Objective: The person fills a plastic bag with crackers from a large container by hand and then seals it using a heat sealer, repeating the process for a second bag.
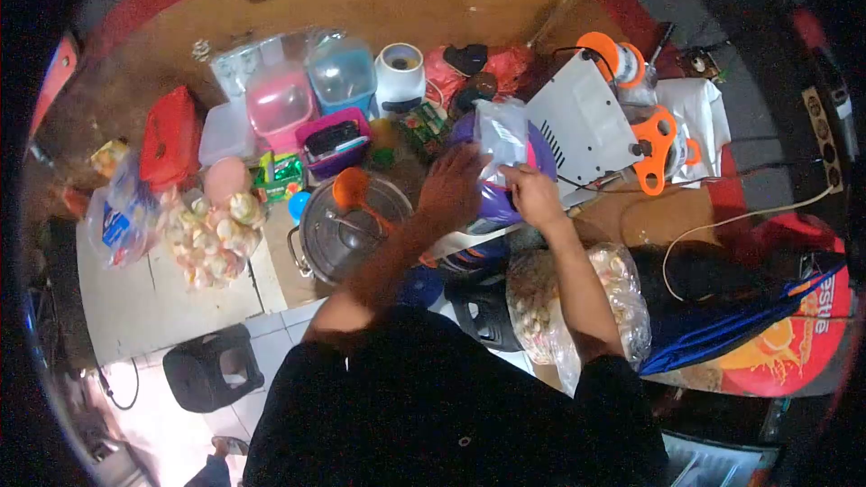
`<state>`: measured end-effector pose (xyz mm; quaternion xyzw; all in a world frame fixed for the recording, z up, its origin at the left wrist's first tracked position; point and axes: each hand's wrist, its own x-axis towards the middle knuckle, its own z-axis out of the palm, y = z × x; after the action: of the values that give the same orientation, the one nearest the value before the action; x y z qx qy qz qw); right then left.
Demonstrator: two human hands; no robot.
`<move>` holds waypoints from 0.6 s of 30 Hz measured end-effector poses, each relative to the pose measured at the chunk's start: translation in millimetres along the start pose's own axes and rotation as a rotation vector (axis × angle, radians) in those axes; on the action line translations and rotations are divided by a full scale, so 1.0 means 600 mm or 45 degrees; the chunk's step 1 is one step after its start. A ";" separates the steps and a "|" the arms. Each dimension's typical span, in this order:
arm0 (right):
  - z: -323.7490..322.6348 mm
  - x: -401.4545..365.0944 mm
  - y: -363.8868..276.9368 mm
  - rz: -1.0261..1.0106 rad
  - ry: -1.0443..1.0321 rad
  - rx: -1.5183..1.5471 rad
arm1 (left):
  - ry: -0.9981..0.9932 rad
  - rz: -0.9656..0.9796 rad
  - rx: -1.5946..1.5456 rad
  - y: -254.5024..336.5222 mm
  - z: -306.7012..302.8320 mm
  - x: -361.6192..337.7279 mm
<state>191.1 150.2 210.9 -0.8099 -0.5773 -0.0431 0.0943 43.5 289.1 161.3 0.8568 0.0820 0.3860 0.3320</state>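
Wooden table (388,0); pink tub (280,101), blue tub (342,74)

Clear bag (502,133), purple bowl (498,198)

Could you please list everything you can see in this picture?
small bag: one, clear, above the basin
basin: one, purple, beneath the hands
pot: one, steel, lidded, left of the basin
scoop: one, orange, on the pot lid
machine: one, white and orange, right of the small bag
pink tub: one, pink, behind the pot
blue tub: one, blue, beside the pink tub
large bag: one, clear, snack-filled, below the basin
stool: one, black, lower left
left hand: one, at the small bag's edge
right hand: one, gripping the small bag
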 end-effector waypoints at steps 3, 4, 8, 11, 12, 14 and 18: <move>0.021 0.006 -0.008 0.197 -0.033 -0.173 | 0.015 0.201 0.306 -0.031 0.047 0.020; 0.029 0.009 -0.010 0.236 0.029 -0.155 | -0.006 0.228 0.296 -0.037 0.050 0.019; 0.024 0.033 -0.033 0.590 -0.118 -0.098 | -0.072 0.224 0.239 -0.047 0.052 0.013; 0.023 0.048 -0.039 0.628 -0.155 -0.033 | -0.140 0.158 0.116 -0.041 0.043 0.027; 0.052 0.043 -0.020 0.500 -0.008 0.135 | -0.144 0.163 0.114 -0.041 0.041 0.028; 0.058 0.043 -0.016 0.498 0.062 0.253 | -0.118 0.145 0.138 -0.041 0.036 0.028; 0.034 0.034 -0.024 0.615 0.124 0.428 | -0.242 0.094 0.144 -0.023 0.012 0.041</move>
<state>183.5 178.1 196.3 -0.8938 -0.3619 0.0380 0.2620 67.2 305.7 164.1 0.9094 0.0403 0.3096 0.2748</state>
